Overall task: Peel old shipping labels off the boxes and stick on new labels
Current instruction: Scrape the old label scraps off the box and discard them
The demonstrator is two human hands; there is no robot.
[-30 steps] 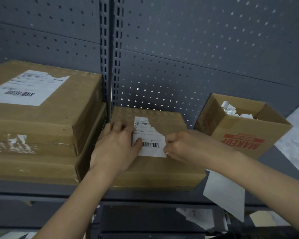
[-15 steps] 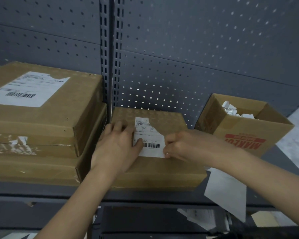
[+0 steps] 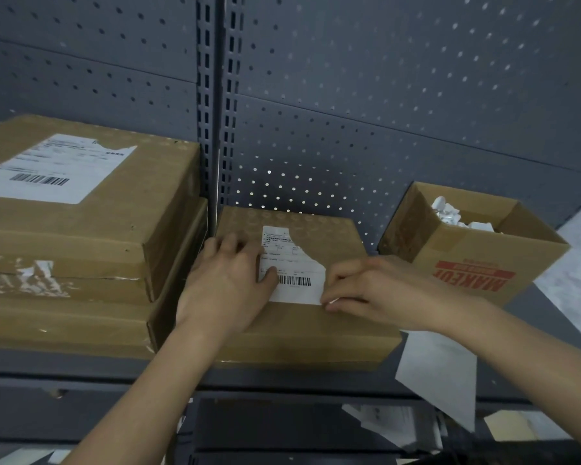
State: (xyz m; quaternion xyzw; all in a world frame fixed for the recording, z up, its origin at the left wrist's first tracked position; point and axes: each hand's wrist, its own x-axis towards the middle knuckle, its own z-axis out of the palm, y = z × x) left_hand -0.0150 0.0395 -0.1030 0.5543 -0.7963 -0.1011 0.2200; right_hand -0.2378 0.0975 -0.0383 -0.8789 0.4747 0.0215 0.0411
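A flat brown box (image 3: 319, 330) lies on the grey shelf in the middle. On its top is a white shipping label (image 3: 292, 266) with a barcode, its upper right part torn away. My left hand (image 3: 228, 283) rests flat on the box, its thumb pressing the label's left edge. My right hand (image 3: 376, 290) has curled fingers at the label's lower right corner, picking at it with the fingertips. To the left, a stack of larger brown boxes (image 3: 114, 223) carries another partly torn label (image 3: 51, 169).
An open carton (image 3: 477, 263) with red print stands at the right, holding crumpled white paper scraps (image 3: 450, 213). A white sheet (image 3: 440, 370) hangs over the shelf edge under my right forearm. Grey pegboard (image 3: 383, 95) forms the back wall. Papers lie on the shelf below.
My right hand has slid slightly down to the label's lower right corner. My left hand stays pressed on the box.
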